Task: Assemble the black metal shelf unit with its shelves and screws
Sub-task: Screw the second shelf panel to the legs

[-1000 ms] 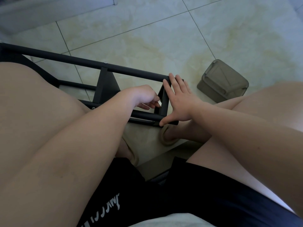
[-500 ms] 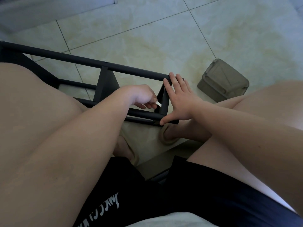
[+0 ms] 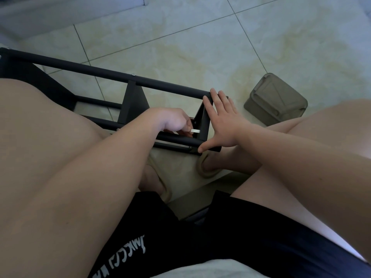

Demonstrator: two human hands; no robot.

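Your left hand has turned a little since a second ago, and now a thin silver tool sticks out from its curled fingers, which pinch it tight. Your right hand has stayed put: it lies flat with straight fingers against the end of the black shelf frame, and the thumb is spread wide and touches the lower bar. You sit over a floor of big pale tiles with yellow-brown cloudy marks and thin dark lines between them. A light wall runs along the upper left of the picture. A small grey-brown box sits on the tiles at the right, near your right hand but not touching it. The frame lies on its side on the floor, from the left edge to the middle of the picture. It has long round black bars with flat black plates between them, and one tiny shiny screw shows on the top bar. Your leg hides much of the frame's left part, and the picture edge cuts off its far end. The tip of the tool is behind your fingers, so what it touches cannot be seen. Below the frame a tan sandal peeks out, and black shorts fill the bottom.
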